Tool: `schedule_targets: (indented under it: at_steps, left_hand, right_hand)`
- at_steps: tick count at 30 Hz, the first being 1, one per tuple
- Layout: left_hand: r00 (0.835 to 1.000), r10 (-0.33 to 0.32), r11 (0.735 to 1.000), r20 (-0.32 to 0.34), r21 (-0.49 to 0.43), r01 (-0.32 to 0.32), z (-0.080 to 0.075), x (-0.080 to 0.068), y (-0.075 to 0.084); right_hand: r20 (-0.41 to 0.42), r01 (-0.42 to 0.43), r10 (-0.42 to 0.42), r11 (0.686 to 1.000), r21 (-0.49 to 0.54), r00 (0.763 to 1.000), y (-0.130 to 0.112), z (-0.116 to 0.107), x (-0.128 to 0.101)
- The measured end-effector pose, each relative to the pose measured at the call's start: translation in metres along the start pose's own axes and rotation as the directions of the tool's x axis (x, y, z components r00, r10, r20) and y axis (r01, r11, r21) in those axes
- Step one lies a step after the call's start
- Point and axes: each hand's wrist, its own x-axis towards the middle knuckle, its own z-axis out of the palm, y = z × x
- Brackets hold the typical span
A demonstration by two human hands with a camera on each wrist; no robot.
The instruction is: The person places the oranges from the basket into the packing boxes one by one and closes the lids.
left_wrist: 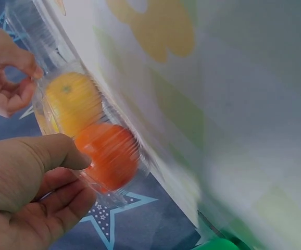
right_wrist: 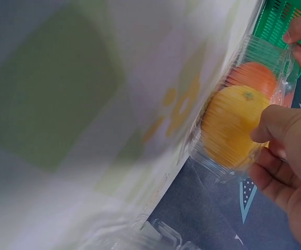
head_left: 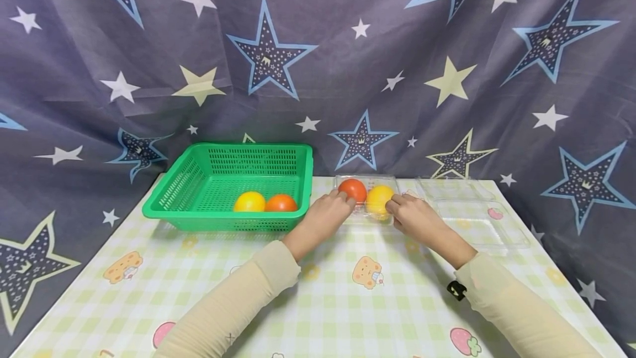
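Clear box [head_left: 366, 199] sits at the counter's [head_left: 318, 291] far edge, just right of the green basket [head_left: 199, 192], nearly touching the basket's right wall. Inside: orange fruit [head_left: 352, 189] toward the basket, yellow fruit [head_left: 379, 199] away from it, side by side and touching.

Left hand [head_left: 325, 215] grip: thumb and fingers curled, pinching the box's basket-side end at the orange fruit. Wrist view shows the thumb [left_wrist: 57, 151] over the ribbed plastic and fingers under it.

Right hand [head_left: 414, 215] grip: pinching the box's far-from-basket end at the yellow fruit, thumb [right_wrist: 280, 122] on the plastic, fingers curled beneath.

Basket holds two more fruits, yellow [head_left: 249, 201] and orange [head_left: 280, 203], against its near wall.

Room: two empty clear trays [head_left: 474, 214] lie further from the basket than the box, near the counter's right edge; narrow gap between them and the right hand. Near side of the box is open counter apart from both forearms. Star curtain [head_left: 318, 59] hangs right behind the basket and box, little slack back there.

Wrist views are motion-blurred; cannot tell whether the box lid is latched.
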Motion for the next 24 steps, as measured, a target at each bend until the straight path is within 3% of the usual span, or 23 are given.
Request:
schedule_targets:
  at_steps: [6, 11, 17, 24]
  left_hand:
    - [1.000, -0.007, 1.000, -0.002, -0.007, 0.007, -0.001, 0.001, 0.001]
    - [0.999, -0.030, 0.998, 0.017, -0.050, 0.031, -0.004, 0.001, 0.003]
    - [0.996, -0.092, 0.986, 0.009, -0.140, 0.092, -0.007, 0.002, 0.004]
    - [0.981, -0.191, 0.966, -0.041, -0.186, 0.181, -0.011, 0.002, 0.005]
  right_hand:
    - [0.024, -0.016, 0.016, 1.000, 0.009, 1.000, 0.000, -0.002, 0.000]
    - [0.072, -0.052, 0.046, 0.996, 0.076, 0.996, -0.001, -0.009, 0.001]
    - [0.091, -0.126, 0.113, 0.980, 0.151, 0.989, 0.000, -0.014, 0.004]
    - [0.151, -0.189, 0.167, 0.972, 0.142, 0.974, -0.001, -0.018, 0.010]
